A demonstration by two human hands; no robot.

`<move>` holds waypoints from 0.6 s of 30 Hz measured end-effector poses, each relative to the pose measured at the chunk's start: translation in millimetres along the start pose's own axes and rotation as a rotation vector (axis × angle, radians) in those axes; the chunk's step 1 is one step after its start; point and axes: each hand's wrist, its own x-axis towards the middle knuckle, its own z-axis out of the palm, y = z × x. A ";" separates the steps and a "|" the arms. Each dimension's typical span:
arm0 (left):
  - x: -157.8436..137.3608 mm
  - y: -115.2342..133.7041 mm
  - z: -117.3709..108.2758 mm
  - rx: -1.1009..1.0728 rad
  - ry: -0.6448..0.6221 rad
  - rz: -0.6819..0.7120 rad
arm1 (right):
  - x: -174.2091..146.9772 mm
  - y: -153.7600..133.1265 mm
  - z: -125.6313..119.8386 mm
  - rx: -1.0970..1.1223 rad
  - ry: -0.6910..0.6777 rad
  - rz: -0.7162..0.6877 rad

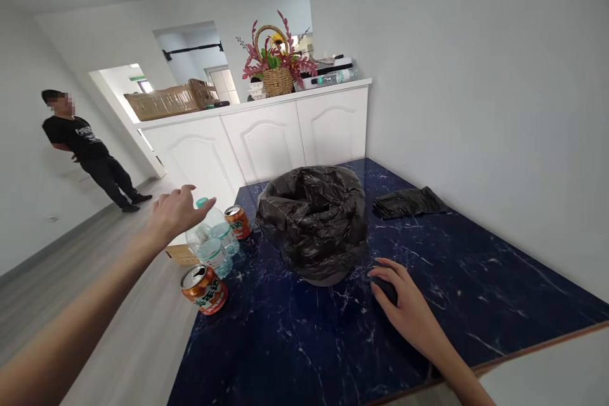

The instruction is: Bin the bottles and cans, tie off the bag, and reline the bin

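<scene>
My left hand (178, 210) hovers over the clear plastic bottles (216, 256) at the table's left edge, its thumb apart from the fingers. It holds nothing, and it partly hides the bottles. An orange drink can (205, 292) stands in front of them, and another orange can (238, 222) stands behind. A bin lined with a black plastic bag (316, 219) is upright in the middle of the table. Right of the bin, my right hand (399, 301) rests with curved, parted fingers on the tabletop. Beneath it is a dark patch, perhaps its shadow.
A folded black bag (409, 202) lies on the dark blue marbled table (295, 355), near the wall. Behind stands a white cabinet (266, 139) bearing a flower basket (278, 81) and a cardboard box (164, 101). A person (85, 139) stands at the far left.
</scene>
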 end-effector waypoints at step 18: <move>-22.9 50.3 -58.7 -0.046 0.036 0.165 | 0.6 -2.7 0.1 -0.043 0.032 -0.075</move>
